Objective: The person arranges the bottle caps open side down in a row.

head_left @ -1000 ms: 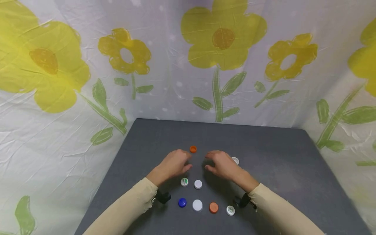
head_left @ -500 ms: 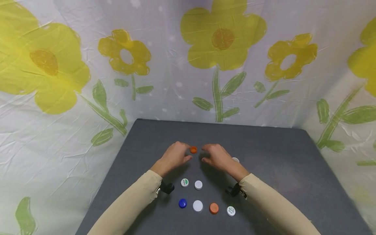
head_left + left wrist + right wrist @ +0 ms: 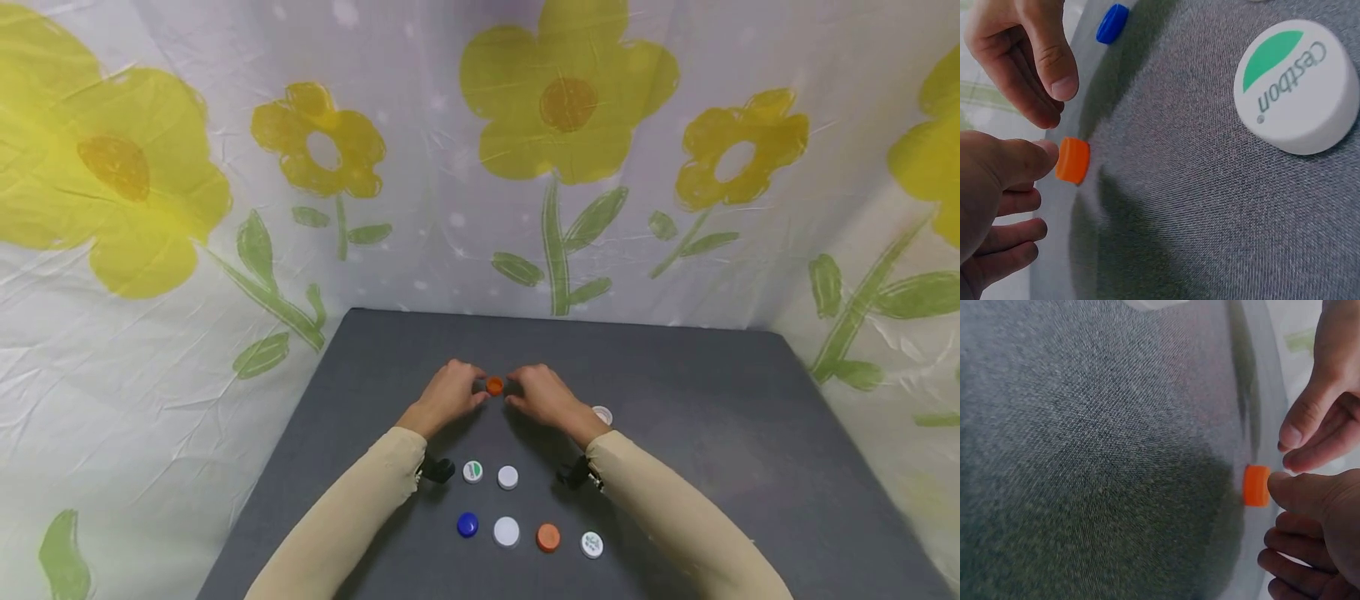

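Note:
An orange bottle cap [image 3: 494, 386] lies hollow side up on the dark grey table, between both hands. My left hand [image 3: 450, 393] is just left of it, thumb and fingers apart. On the other side is my right hand [image 3: 545, 395], its fingers loosely bent towards the cap. In the left wrist view, the left thumb overlaps the edge of the orange cap [image 3: 1073, 160]; whether it touches I cannot tell. Similarly, the right thumb appears close against the orange cap [image 3: 1256, 485] in the right wrist view. Neither hand holds anything.
Nearer the body lie a green-and-white cap [image 3: 472, 472], a small white cap [image 3: 507, 477], a blue cap [image 3: 467, 524], a larger white cap [image 3: 506, 532], another orange cap [image 3: 548, 537] and a printed white cap [image 3: 592, 545]. An upturned white cap [image 3: 602, 414] sits beside the right wrist.
Both hands have moved forward and closer together, coming to either side of the far orange cap. The caps keep their places on the table.

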A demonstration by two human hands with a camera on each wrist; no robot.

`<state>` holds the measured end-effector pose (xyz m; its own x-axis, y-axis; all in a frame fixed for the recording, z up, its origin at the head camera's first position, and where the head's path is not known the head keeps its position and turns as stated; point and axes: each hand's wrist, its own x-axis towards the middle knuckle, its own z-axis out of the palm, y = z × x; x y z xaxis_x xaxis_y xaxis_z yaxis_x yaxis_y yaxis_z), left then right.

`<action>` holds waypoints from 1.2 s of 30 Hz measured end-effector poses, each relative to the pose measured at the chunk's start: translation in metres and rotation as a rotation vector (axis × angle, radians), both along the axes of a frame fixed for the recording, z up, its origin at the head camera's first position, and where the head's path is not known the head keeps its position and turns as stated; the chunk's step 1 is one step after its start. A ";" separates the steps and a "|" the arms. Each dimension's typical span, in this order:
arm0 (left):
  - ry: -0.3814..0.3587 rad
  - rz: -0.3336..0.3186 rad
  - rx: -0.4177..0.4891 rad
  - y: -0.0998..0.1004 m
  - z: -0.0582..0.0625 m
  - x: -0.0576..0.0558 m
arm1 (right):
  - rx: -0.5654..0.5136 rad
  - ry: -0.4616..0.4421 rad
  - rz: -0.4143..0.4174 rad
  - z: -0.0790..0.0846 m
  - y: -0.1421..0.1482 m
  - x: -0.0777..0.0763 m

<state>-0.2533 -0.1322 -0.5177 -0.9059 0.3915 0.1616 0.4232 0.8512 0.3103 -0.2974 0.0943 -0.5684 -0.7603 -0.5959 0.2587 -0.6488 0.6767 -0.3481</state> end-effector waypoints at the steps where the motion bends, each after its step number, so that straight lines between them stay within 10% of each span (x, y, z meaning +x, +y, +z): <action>1: -0.008 0.001 0.004 0.000 -0.002 -0.001 | 0.003 -0.001 -0.007 -0.015 0.000 -0.010; 6: -0.029 0.003 0.005 -0.004 -0.021 -0.016 | 0.020 -0.032 -0.009 -0.031 -0.005 -0.021; 12: -0.045 0.043 -0.009 0.001 -0.021 -0.015 | 0.018 -0.076 -0.009 0.011 -0.012 0.000; 19: 0.048 0.006 0.003 -0.006 -0.064 -0.037 | 0.084 -0.083 -0.131 0.043 -0.029 0.028; 23: 0.046 0.017 0.021 -0.004 -0.061 -0.034 | 0.083 -0.031 -0.163 0.023 -0.030 0.015; 28: -0.026 0.076 -0.004 0.007 -0.026 -0.013 | 0.073 -0.031 -0.184 -0.014 -0.027 -0.012; 32: -0.011 0.051 0.003 0.004 -0.035 -0.017 | 0.051 -0.049 -0.179 -0.023 -0.022 -0.013; 36: -0.003 0.042 0.017 0.009 -0.018 -0.004 | 0.033 -0.052 -0.166 0.008 -0.021 0.010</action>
<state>-0.2575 -0.1236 -0.5358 -0.9220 0.3504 0.1650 0.3863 0.8626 0.3267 -0.2874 0.0734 -0.5604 -0.8608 -0.4685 0.1988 -0.5088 0.7849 -0.3536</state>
